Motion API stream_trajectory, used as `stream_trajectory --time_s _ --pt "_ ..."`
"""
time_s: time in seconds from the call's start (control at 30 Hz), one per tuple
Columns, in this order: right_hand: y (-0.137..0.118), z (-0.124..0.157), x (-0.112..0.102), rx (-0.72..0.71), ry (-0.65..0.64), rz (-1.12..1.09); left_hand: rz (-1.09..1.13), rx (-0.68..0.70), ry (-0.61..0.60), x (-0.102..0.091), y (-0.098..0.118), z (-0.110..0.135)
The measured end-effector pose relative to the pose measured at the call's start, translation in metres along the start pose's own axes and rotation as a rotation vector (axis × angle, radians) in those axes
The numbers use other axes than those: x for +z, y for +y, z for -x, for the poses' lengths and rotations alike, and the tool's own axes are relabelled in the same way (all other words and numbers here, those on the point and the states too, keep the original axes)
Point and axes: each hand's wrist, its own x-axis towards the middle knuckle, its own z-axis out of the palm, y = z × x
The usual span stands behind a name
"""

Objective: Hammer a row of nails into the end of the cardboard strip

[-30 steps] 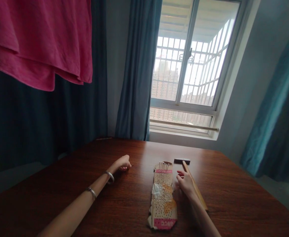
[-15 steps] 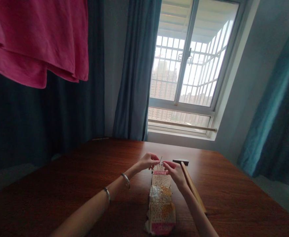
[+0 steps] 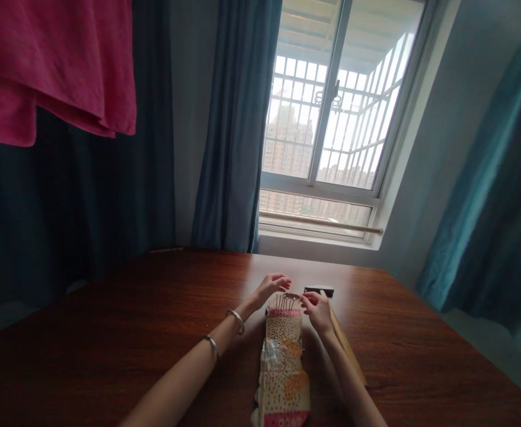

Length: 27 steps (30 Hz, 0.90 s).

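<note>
A long block (image 3: 283, 356), covered with cream dotted paper with orange patches and pink bands, lies lengthwise before me. Several thin dark nail-like pins (image 3: 282, 302) stand up at its far end. My left hand (image 3: 274, 285) hovers just above and left of the pins, fingers apart and holding nothing I can see. Close on their right side is my right hand (image 3: 315, 307), thumb and fingertips pinched together. A small slender piece (image 3: 292, 295) shows by its fingertips, too small to name; I cannot tell whether it is gripped.
To the right of the block lies a hammer (image 3: 349, 350) with a wooden handle and dark head, partly behind my right forearm. All this rests on a brown wooden table (image 3: 153, 332). Beyond are a barred window and blue curtains (image 3: 229, 136); pink cloth (image 3: 77, 65) hangs upper left.
My hands were close together at a thin upright pin; now they are farther apart and the left fingers have spread. The whole view has shifted slightly.
</note>
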Motion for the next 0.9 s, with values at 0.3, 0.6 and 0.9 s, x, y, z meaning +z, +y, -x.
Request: stream_trajectory --time_s 0.3,0.6,0.9 --pt "0.006 0.004 0.008 -0.096 -0.064 0.156 0.071 -0.093 -0.064 0.011 -0.029 0.004" --pt "0.004 0.008 0.01 -0.16 -0.099 0.24 -0.136 -0.037 -0.101 0.014 -0.032 0.0" --pt "0.003 0.009 0.01 -0.198 -0.099 0.331 -0.19 -0.019 -0.122 0.014 -0.032 0.002"
